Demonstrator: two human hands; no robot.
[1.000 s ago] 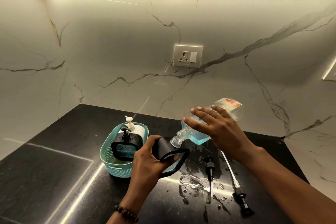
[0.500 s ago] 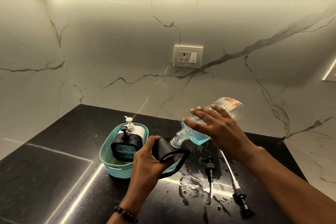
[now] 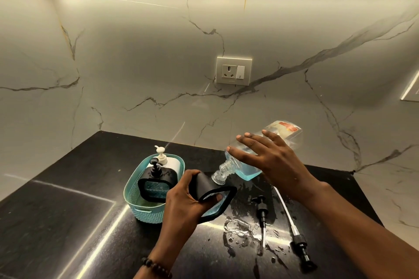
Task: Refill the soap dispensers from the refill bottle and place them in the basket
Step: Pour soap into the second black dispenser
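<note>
Soap dispenser [image 3: 212, 199], black and tilted, sits gripped in the left hand [image 3: 183, 204] above the worktop [image 3: 68, 222] beside the basket [image 3: 145, 210], while the right hand [image 3: 272, 163], fingers [image 3: 247, 140] outstretched, holds the tipped refill bottle [image 3: 247, 167], mouth at its opening.

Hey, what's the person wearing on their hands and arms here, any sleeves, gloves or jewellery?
Both forearms show bare, with no sleeves in view and no gloves. The left hand has a bracelet of dark round beads at the wrist. The right hand shows no ring, watch or band.
</note>
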